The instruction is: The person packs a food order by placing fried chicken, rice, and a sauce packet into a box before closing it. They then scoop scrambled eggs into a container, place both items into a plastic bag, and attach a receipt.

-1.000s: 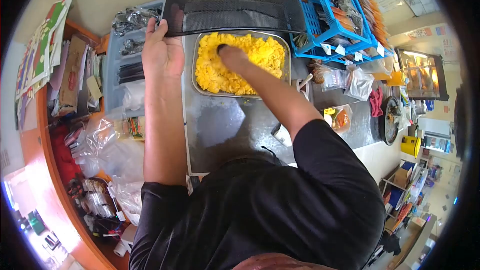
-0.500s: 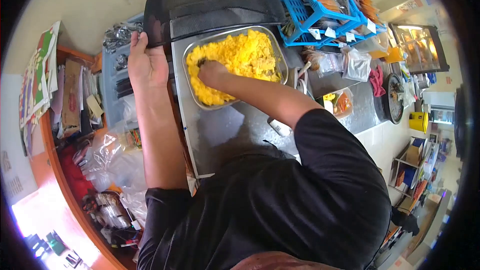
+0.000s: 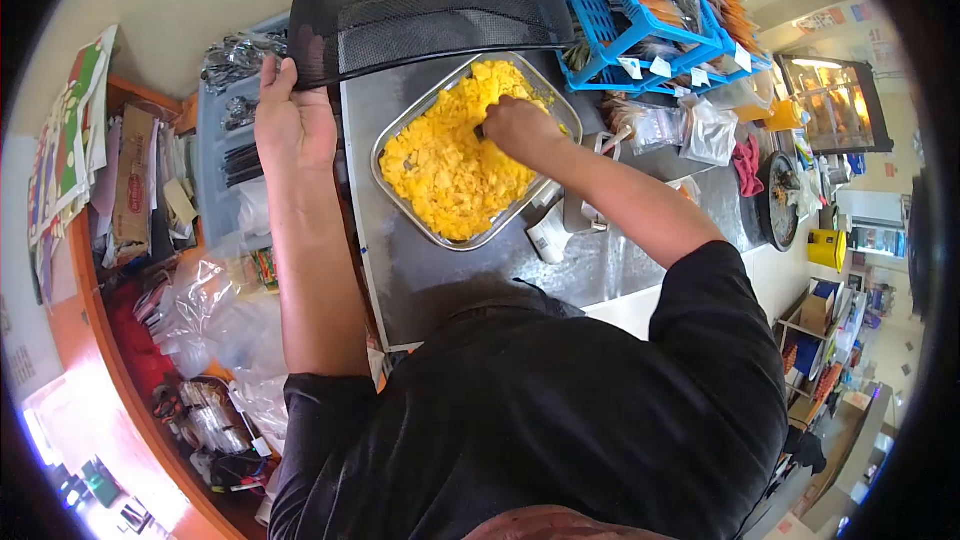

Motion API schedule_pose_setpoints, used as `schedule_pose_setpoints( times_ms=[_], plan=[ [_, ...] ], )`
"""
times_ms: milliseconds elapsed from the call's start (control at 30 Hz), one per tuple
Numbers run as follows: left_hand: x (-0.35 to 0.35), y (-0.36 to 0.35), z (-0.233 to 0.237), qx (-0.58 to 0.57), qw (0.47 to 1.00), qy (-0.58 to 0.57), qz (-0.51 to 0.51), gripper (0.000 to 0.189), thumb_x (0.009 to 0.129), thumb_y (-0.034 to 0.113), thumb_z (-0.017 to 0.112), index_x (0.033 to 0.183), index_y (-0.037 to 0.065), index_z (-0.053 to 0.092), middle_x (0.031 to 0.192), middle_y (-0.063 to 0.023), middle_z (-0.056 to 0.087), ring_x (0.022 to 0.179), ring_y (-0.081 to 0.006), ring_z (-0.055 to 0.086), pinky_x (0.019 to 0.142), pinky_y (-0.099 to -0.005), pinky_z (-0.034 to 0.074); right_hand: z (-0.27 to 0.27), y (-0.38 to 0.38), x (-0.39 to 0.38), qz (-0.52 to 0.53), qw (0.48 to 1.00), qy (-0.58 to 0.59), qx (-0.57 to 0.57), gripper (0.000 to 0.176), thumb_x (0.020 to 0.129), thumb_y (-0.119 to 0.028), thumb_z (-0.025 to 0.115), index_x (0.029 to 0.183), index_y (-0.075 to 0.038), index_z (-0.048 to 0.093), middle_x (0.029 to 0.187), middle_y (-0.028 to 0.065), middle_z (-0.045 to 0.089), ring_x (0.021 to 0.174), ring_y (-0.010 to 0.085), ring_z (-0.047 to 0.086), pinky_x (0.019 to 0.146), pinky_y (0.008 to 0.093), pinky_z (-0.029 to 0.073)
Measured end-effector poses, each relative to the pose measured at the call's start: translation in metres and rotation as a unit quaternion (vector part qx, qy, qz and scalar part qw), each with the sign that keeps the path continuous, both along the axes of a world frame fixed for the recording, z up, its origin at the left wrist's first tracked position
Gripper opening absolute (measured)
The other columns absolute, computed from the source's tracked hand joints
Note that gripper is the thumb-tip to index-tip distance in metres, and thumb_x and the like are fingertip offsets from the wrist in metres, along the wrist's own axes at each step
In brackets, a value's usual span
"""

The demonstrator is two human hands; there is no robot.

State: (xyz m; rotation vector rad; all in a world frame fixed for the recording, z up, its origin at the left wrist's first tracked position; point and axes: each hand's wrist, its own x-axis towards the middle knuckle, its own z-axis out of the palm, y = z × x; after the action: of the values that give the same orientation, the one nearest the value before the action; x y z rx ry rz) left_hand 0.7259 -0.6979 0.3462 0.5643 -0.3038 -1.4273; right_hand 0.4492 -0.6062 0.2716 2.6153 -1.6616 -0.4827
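Observation:
My left hand point(image 3: 297, 125) grips the near left edge of a black mesh food cover point(image 3: 430, 0), fingers behind the mesh, and holds it tilted up. Below it, a metal tray point(image 3: 405, 223) of yellow scrambled egg point(image 3: 450, 165) sits on the steel counter, turned cornerwise. Over the tray's right side, my right hand point(image 3: 522, 130) is closed with its fingers down at the egg. A small dark piece of something point(image 3: 481, 132) shows at its fingertips; the rest is hidden by the hand.
Blue plastic baskets point(image 3: 640, 40) with packets stand at the back right. A white-handled tool point(image 3: 548, 235) lies on the steel counter point(image 3: 440, 290) beside the tray. Clear plastic bags point(image 3: 225, 310) fill the left side. A dark round pan point(image 3: 780, 200) sits farther right.
My right hand has moved from the tray's left side to its right. The tray has turned, and the egg looks more spread. My left hand still holds the cover up.

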Motion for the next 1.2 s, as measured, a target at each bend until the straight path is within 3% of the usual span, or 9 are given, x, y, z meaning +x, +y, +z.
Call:
schedule_pose_setpoints(
  times_ms=[100,167,400,567,600,767,967,1000,1200],
  plan=[
    [-0.005,0.001,0.000,-0.001,1.000,0.005,-0.008,0.044,0.100,-0.007,0.039,0.141,-0.003,0.022,0.133,-0.0299,0.043,0.122,-0.0400,0.054,0.109,-0.0517,0.048,-0.010,-0.029,-0.011,-0.048,0.997,-0.036,-0.055,0.021,0.089,-0.014,0.056,0.094,-0.006,0.075,0.101,0.0098,0.072,0.098,0.0286,0.068,0.082,0.0387,0.057],
    [-0.008,-0.004,0.003,-0.002,1.000,0.004,-0.008,0.044,0.100,-0.007,0.039,0.141,-0.003,0.022,0.133,-0.0298,0.043,0.122,-0.0399,0.055,0.108,-0.0518,0.048,-0.073,-0.021,-0.009,-0.080,0.995,-0.063,-0.013,0.020,0.089,-0.014,0.057,0.093,-0.004,0.074,0.099,0.0119,0.072,0.099,0.0294,0.068,0.080,0.0392,0.058],
    [0.001,-0.007,0.000,-0.010,1.000,0.002,-0.006,0.038,0.100,-0.007,0.040,0.135,-0.004,0.026,0.131,-0.0298,0.044,0.122,-0.0409,0.054,0.107,-0.0524,0.049,-0.011,-0.032,-0.047,0.037,0.997,0.009,-0.072,0.020,0.088,-0.013,0.056,0.089,-0.004,0.074,0.100,0.0100,0.072,0.101,0.0273,0.068,0.082,0.0376,0.058],
    [-0.004,-0.007,0.004,-0.005,1.000,-0.001,-0.008,0.037,0.100,-0.007,0.040,0.135,-0.005,0.026,0.132,-0.0299,0.044,0.123,-0.0407,0.054,0.109,-0.0521,0.048,-0.070,-0.027,-0.023,-0.044,0.999,0.004,0.030,0.022,0.089,-0.015,0.055,0.094,-0.007,0.076,0.101,0.0112,0.072,0.105,0.0260,0.067,0.086,0.0371,0.056],
    [-0.004,-0.006,0.004,-0.001,1.000,-0.005,-0.008,0.038,0.100,-0.007,0.040,0.135,-0.005,0.026,0.132,-0.0299,0.044,0.123,-0.0407,0.054,0.109,-0.0521,0.048,-0.079,-0.018,-0.034,0.019,1.000,-0.001,0.013,0.023,0.090,-0.015,0.055,0.095,-0.007,0.076,0.104,0.0107,0.072,0.105,0.0256,0.067,0.086,0.0375,0.056],
    [-0.001,-0.004,0.001,0.000,1.000,-0.001,0.000,0.039,0.101,-0.006,0.040,0.137,-0.005,0.025,0.134,-0.0292,0.043,0.125,-0.0408,0.052,0.109,-0.0519,0.047,-0.013,-0.024,-0.069,0.057,0.997,0.043,-0.011,0.022,0.089,-0.013,0.056,0.097,-0.009,0.076,0.103,0.0090,0.072,0.105,0.0250,0.067,0.084,0.0368,0.057],
    [-0.010,-0.005,0.009,-0.004,1.000,-0.016,-0.016,0.039,0.101,-0.007,0.039,0.138,-0.004,0.026,0.135,-0.0293,0.042,0.126,-0.0412,0.052,0.110,-0.0519,0.046,-0.074,0.004,-0.026,0.126,0.992,-0.004,0.006,0.022,0.089,-0.014,0.056,0.094,-0.002,0.073,0.098,0.0145,0.072,0.091,0.0312,0.070,0.083,0.0404,0.056],
    [-0.012,-0.001,0.012,0.000,1.000,-0.021,-0.019,0.039,0.101,-0.007,0.039,0.137,-0.004,0.026,0.136,-0.0295,0.041,0.126,-0.0413,0.052,0.110,-0.0521,0.046,-0.083,0.007,-0.034,0.063,0.997,-0.039,0.013,0.023,0.089,-0.017,0.056,0.089,-0.003,0.074,0.097,0.0131,0.072,0.096,0.0298,0.069,0.084,0.0396,0.056],
    [-0.003,-0.001,0.004,0.002,1.000,-0.002,-0.004,0.041,0.100,-0.007,0.039,0.139,-0.003,0.025,0.136,-0.0301,0.042,0.126,-0.0422,0.052,0.109,-0.0542,0.046,-0.025,-0.020,-0.066,0.104,0.993,0.055,-0.018,0.022,0.088,-0.016,0.056,0.090,-0.004,0.074,0.094,0.0137,0.072,0.090,0.0295,0.071,0.080,0.0382,0.057]
  ],
)
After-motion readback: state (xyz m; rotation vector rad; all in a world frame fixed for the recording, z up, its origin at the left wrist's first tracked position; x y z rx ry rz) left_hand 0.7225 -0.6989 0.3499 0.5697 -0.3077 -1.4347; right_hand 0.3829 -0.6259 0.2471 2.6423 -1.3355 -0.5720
